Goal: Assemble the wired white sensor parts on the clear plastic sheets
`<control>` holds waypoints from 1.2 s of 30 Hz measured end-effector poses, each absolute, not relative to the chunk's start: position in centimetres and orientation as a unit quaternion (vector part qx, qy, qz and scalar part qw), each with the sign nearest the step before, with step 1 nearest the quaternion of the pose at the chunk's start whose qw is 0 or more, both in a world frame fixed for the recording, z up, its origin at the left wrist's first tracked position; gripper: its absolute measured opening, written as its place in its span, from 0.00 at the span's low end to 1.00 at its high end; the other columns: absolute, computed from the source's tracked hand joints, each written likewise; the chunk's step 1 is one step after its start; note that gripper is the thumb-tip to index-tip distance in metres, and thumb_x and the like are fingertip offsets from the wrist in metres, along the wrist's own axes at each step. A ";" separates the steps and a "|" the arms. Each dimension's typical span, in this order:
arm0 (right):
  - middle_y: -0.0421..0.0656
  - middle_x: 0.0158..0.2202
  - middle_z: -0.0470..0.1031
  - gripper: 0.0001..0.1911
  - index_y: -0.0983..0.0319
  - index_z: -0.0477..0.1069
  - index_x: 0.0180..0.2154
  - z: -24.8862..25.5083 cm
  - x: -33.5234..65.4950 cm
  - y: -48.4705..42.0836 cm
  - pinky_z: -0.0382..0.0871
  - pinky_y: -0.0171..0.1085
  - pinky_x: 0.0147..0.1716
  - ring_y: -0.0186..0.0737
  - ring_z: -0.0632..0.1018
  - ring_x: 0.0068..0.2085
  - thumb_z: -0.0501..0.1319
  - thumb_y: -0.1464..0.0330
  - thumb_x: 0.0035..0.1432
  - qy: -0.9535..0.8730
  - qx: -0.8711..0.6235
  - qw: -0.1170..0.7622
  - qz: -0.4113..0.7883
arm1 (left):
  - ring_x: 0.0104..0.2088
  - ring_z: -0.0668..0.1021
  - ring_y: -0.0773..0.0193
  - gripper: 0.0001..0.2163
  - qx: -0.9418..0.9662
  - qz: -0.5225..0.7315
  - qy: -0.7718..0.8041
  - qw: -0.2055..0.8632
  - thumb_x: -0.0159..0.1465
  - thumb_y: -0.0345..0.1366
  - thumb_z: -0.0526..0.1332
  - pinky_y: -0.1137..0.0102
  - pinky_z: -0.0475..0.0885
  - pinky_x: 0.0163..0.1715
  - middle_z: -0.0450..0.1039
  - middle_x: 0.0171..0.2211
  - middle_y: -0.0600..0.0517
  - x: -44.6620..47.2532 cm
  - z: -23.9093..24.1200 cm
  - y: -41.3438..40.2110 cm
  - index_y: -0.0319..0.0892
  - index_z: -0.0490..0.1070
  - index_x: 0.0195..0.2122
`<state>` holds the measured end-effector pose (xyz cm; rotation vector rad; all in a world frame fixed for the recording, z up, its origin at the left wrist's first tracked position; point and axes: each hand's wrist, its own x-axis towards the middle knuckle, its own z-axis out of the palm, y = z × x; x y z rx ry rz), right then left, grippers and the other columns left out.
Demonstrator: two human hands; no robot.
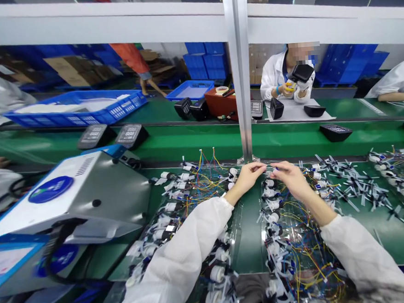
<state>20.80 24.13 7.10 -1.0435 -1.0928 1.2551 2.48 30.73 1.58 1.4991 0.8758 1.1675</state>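
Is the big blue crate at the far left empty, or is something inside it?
Not empty: the blue crate holds flat white material, lying below its rim.

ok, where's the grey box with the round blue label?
Head view, left side: the grey box sits on the green bench, just left of the wired parts near the left hand.

Sleeved in white, a worker brings the left hand (247, 177) and right hand (291, 178) together at the foot of a metal post (241, 75). The fingers of both pinch a small wired part (269, 168) above rows of white cylindrical parts (217, 273) trailing coloured wires on the green table (252, 249). A grey machine (87, 196) stands at left. Across the conveyor (201, 144), a co-worker (276, 74) holds a black device (302, 73).
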 end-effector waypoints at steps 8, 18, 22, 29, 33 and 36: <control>0.42 0.36 0.81 0.13 0.60 0.81 0.40 2.1 19.8 24.2 0.78 0.38 0.39 0.37 0.81 0.34 0.73 0.61 0.56 -0.437 -0.433 0.597 0.514 | 0.40 0.82 0.58 0.09 0.693 0.428 0.348 0.465 0.64 0.40 0.69 0.66 0.73 0.45 0.84 0.37 0.46 1.8 2.5 30.0 0.40 0.84 0.37; 0.41 0.30 0.81 0.13 0.61 0.79 0.39 1.5 19.7 24.4 0.76 0.36 0.33 0.35 0.79 0.28 0.73 0.60 0.57 -0.410 -0.417 0.610 0.534 | 0.39 0.81 0.59 0.09 0.735 0.412 0.328 0.427 0.68 0.41 0.66 0.66 0.73 0.46 0.83 0.38 0.46 1.6 2.6 29.8 0.41 0.83 0.39; 0.40 0.28 0.80 0.15 0.61 0.78 0.37 1.4 19.5 24.4 0.76 0.36 0.32 0.35 0.79 0.27 0.73 0.58 0.54 -0.400 -0.426 0.610 0.536 | 0.38 0.82 0.58 0.11 0.741 0.404 0.334 0.420 0.67 0.44 0.66 0.65 0.74 0.45 0.83 0.37 0.46 1.8 2.7 29.8 0.42 0.83 0.37; 0.40 0.24 0.78 0.24 0.63 0.77 0.32 1.6 19.0 24.3 0.76 0.37 0.28 0.36 0.78 0.24 0.74 0.49 0.47 -0.406 -0.462 0.600 0.512 | 0.40 0.83 0.52 0.16 0.749 0.354 0.411 0.379 0.62 0.54 0.66 0.58 0.78 0.46 0.85 0.38 0.51 1.4 1.9 29.7 0.47 0.83 0.35; 0.38 0.24 0.76 0.25 0.63 0.77 0.32 0.4 18.8 24.8 0.76 0.36 0.29 0.34 0.77 0.25 0.75 0.48 0.46 -0.421 -0.456 0.593 0.513 | 0.40 0.84 0.53 0.13 0.756 0.342 0.440 0.344 0.62 0.56 0.63 0.54 0.80 0.47 0.85 0.37 0.63 1.1 1.0 30.1 0.57 0.81 0.33; 0.38 0.27 0.75 0.23 0.62 0.77 0.31 -0.5 18.5 24.8 0.77 0.36 0.30 0.34 0.77 0.25 0.74 0.49 0.48 -0.422 -0.463 0.604 0.492 | 0.39 0.85 0.50 0.13 0.776 0.328 0.439 0.313 0.62 0.55 0.61 0.54 0.82 0.43 0.85 0.36 0.63 1.1 1.0 30.1 0.58 0.81 0.32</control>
